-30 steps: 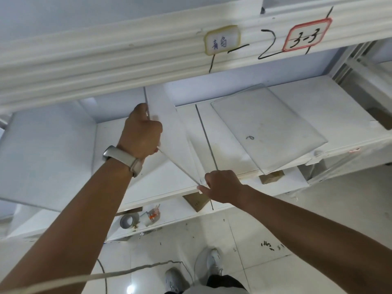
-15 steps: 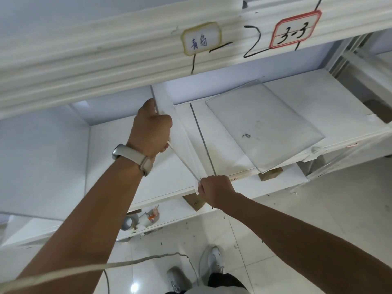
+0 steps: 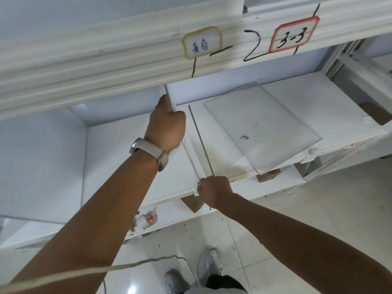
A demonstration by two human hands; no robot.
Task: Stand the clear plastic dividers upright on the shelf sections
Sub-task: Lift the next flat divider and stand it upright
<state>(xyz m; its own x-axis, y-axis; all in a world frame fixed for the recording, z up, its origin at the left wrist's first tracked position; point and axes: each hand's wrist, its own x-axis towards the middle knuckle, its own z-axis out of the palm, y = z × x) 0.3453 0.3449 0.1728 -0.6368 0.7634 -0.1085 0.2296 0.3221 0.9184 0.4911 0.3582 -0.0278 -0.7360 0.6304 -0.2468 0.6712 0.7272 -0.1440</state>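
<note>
The person stands facing a white shelf. The left hand is closed around the upper edge of a clear divider, deep inside the shelf section and just below the shelf above. The right hand is closed in a pinch on the same divider's lower front corner, at the shelf's front lip. The divider stands on edge, nearly upright, running from the back of the shelf to the front. A pale watch sits on the left wrist. A second clear divider lies flat on the shelf to the right, apart from the held one, its front corner overhanging the lip. Above, the shelf's front rail carries a yellow-bordered label and a red-bordered label reading 3-3.
</note>
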